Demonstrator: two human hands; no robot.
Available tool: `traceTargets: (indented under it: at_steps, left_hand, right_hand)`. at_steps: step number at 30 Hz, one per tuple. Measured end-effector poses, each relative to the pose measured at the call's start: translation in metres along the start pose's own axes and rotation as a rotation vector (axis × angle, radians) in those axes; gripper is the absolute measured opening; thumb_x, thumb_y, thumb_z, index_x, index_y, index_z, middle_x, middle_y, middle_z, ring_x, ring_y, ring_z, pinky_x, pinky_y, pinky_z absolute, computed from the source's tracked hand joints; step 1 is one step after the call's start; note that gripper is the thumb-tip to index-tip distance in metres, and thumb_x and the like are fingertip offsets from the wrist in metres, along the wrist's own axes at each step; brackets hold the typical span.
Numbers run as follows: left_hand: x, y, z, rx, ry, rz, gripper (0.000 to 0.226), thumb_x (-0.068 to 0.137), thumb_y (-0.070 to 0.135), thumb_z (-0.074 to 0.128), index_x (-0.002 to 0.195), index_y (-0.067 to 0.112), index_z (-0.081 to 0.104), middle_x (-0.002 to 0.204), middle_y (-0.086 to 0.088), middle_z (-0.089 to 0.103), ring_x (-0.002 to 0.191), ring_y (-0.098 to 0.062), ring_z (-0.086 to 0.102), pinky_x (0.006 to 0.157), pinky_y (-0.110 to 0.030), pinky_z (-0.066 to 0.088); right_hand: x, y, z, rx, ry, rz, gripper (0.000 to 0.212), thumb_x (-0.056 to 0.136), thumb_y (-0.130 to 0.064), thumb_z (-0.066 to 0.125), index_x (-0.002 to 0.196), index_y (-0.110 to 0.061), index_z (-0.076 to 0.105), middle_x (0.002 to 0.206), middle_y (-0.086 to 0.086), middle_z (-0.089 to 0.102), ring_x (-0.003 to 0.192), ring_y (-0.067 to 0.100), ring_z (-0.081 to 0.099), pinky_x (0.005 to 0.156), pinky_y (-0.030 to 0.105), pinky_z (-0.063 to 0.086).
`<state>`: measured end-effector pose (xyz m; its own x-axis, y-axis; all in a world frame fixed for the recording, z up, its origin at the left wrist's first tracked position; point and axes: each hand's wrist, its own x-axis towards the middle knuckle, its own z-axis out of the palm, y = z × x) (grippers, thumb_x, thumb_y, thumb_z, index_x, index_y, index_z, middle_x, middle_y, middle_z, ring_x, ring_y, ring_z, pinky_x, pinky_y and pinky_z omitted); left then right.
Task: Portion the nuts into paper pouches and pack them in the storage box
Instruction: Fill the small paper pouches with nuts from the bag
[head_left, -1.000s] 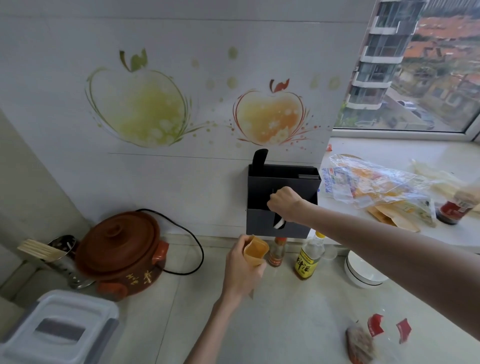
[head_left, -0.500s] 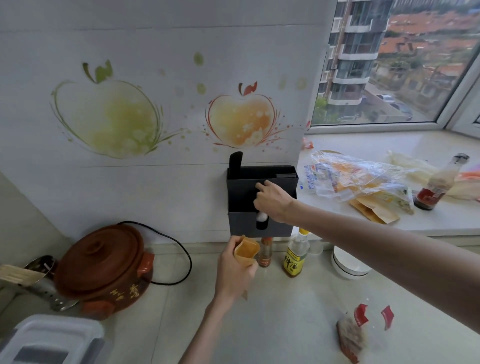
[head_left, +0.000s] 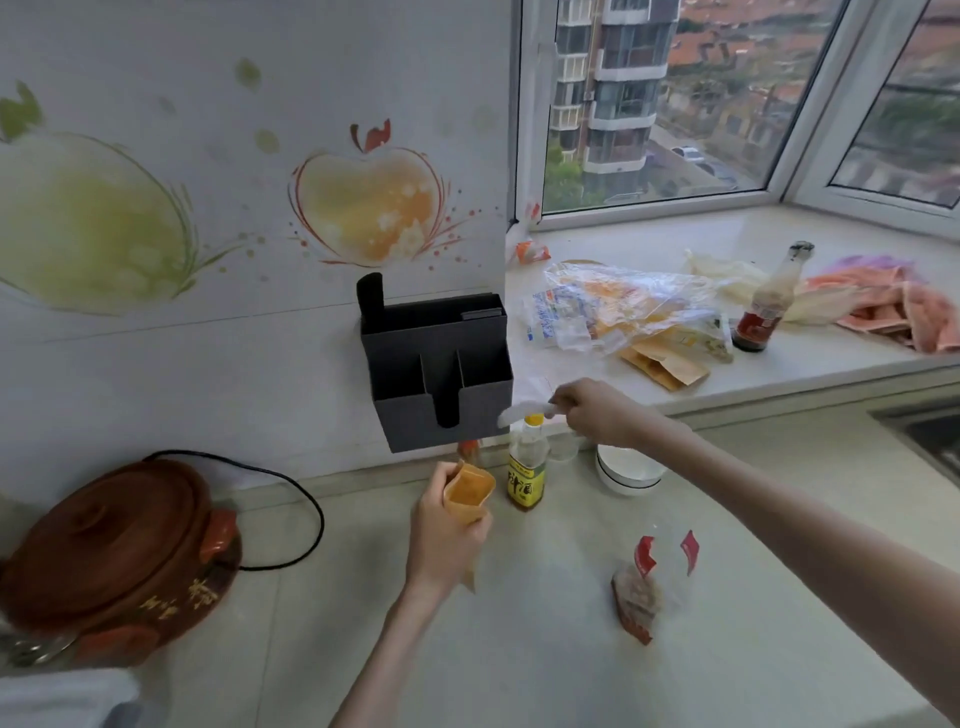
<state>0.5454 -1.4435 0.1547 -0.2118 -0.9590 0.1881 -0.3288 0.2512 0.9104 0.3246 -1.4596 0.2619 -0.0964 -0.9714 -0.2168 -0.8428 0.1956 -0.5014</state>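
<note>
Left hand (head_left: 441, 535): grip wrapped around an open paper pouch (head_left: 467, 491) at centre frame, above the surface (head_left: 545, 649).
Paper pouch orientation: long axis near upright, tilted slightly; open mouth faces up and toward the upper right; the lower tip shows below the hand.
Right hand (head_left: 592, 410): grip pinched on the handle of a white spoon (head_left: 522, 413), right of centre.
Spoon orientation: long axis near horizontal; bowl end points left, just beside the lower right corner of the black wall box (head_left: 439, 374). Blurred; contents cannot be determined.
Black wall box: mounted on the wall, divided into compartments, slot cut in the front face.
Nut bag (head_left: 641, 597): clear plastic with red torn top flaps, lying on the surface at lower right, apart from both hands.
Spare pouches (head_left: 665, 364): brown paper, partly under a clear plastic bag (head_left: 623, 306) on the windowsill.
Yellow-capped bottle (head_left: 527, 467): yellow label with dark characters, not legible.
Clay pot (head_left: 114, 561): lower left; gold characters on its side, not legible.
</note>
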Motion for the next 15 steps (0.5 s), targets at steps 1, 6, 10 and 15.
traceTargets:
  at_steps: [1, 6, 10, 15]
  left_hand:
    - [-0.002, -0.001, 0.004, 0.018, -0.009, -0.001, 0.043, 0.067, -0.003, 0.069, 0.083, 0.033, 0.053, 0.067, 0.007, 0.062, 0.057, -0.007, 0.054, 0.052, -0.011, 0.040]
    - [-0.018, -0.005, 0.028, 0.039, -0.095, -0.013, 0.044, 0.069, -0.004, 0.072, 0.086, 0.031, 0.054, 0.067, 0.010, 0.061, 0.059, -0.003, 0.056, 0.052, -0.009, 0.040]
    - [-0.028, -0.007, 0.049, 0.054, -0.159, -0.059, 0.040, 0.070, -0.002, 0.075, 0.089, 0.027, 0.055, 0.067, 0.011, 0.061, 0.059, -0.002, 0.055, 0.052, -0.011, 0.041]
    - [-0.040, -0.003, 0.074, 0.053, -0.227, -0.103, 0.038, 0.069, 0.001, 0.073, 0.090, 0.027, 0.055, 0.068, 0.007, 0.061, 0.058, -0.006, 0.053, 0.054, -0.018, 0.043]
  right_hand:
    - [-0.011, 0.015, 0.007, 0.159, -0.042, 0.085, 0.021, 0.093, -0.012, 0.050, 0.105, -0.003, 0.065, 0.080, 0.005, 0.056, 0.067, 0.019, 0.051, 0.057, 0.027, 0.040]
    - [-0.077, 0.085, 0.040, 0.501, -0.089, 0.342, 0.023, 0.098, -0.006, 0.042, 0.097, -0.002, 0.065, 0.060, 0.000, 0.034, 0.044, 0.012, 0.034, 0.043, 0.023, 0.032]
    - [-0.108, 0.120, 0.033, 0.078, 0.065, 0.317, 0.021, 0.093, -0.003, 0.039, 0.102, -0.005, 0.058, 0.084, 0.004, 0.059, 0.072, 0.019, 0.054, 0.056, 0.025, 0.035]
    - [-0.120, 0.149, 0.021, -0.161, 0.137, 0.310, 0.008, 0.086, -0.004, 0.043, 0.090, -0.011, 0.039, 0.092, 0.016, 0.057, 0.086, 0.033, 0.052, 0.067, 0.036, 0.040]
